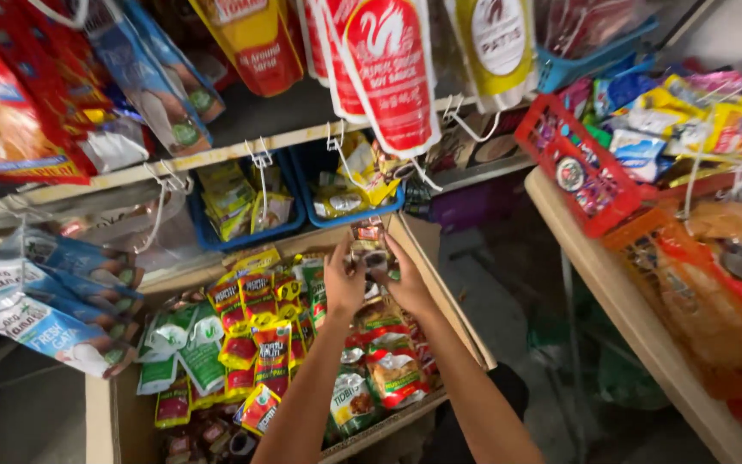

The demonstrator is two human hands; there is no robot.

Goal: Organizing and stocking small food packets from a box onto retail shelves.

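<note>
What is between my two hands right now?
In the head view, a strip of small sachets is held between the left hand and right hand.

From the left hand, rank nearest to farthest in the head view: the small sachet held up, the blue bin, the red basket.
1. Small sachet, held at the left hand.
2. Blue bin, on the shelf above-left.
3. Red basket, far right on the table.

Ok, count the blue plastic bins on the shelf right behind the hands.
2. One blue bin sits left on the shelf, the other blue bin beside it on the right, both holding packets. Hanging pouches may hide more.
</note>
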